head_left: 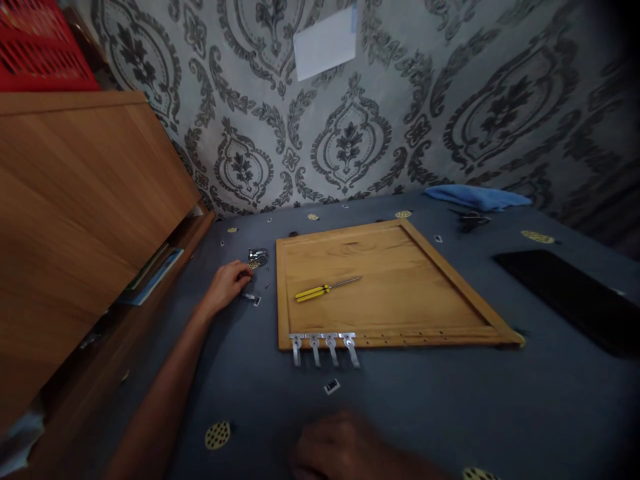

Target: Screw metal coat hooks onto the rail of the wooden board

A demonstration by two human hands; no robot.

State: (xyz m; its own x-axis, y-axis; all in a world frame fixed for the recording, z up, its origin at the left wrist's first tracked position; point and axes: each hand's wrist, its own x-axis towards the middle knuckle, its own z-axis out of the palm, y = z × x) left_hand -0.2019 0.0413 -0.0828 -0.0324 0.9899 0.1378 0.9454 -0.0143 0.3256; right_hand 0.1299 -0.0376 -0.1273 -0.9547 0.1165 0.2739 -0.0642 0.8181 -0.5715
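My left hand (229,287) is at the left of the wooden framed panel (390,267), its fingers curled and pressed together over small metal parts. What the fingertips hold, if anything, is too small to make out. Just beyond them sits a little pile of metal brackets (257,255), and a single metal bracket (249,295) lies beside the fingers. Loose screws (267,285) are scattered close by. Near the bottom edge, my right hand (335,445) is smeared by motion. Several metal brackets (331,347) line the panel's near edge, with tongues hanging over it. On the panel rests a yellow-handled screwdriver (313,293).
The panel lies on a dark grey patterned cloth (260,413). To its right are a black flat object (570,293), a dark tool (470,219) and a blue cloth (477,197). A wooden cabinet (90,200) stands at the left, with a red basket (45,50) on top.
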